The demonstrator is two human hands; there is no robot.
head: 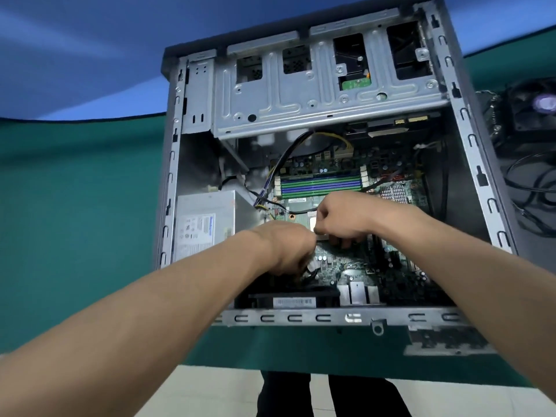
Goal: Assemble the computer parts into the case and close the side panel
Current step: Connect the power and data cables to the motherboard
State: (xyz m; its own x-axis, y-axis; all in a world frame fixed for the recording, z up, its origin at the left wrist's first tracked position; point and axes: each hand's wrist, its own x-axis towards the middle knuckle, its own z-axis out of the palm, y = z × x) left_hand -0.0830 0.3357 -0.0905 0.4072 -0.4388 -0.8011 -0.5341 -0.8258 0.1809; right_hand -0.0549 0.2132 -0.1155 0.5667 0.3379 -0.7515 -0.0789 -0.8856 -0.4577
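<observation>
With the case (469,164) open, both hands' grips, left hand (285,245) and right hand (340,216), curl at the motherboard's (355,266) CPU socket on something unclear; cooler (529,109) awaits outside.

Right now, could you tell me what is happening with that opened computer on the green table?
A person is working with both bare hands inside an open grey metal computer case lying on a green table. The left hand and right hand are curled together over the middle of the green motherboard, apparently around the processor socket, though what they grip is hidden. The silver power supply box sits at the left. A black cooling fan waits outside the case on the right. No side panel covers the case.
</observation>
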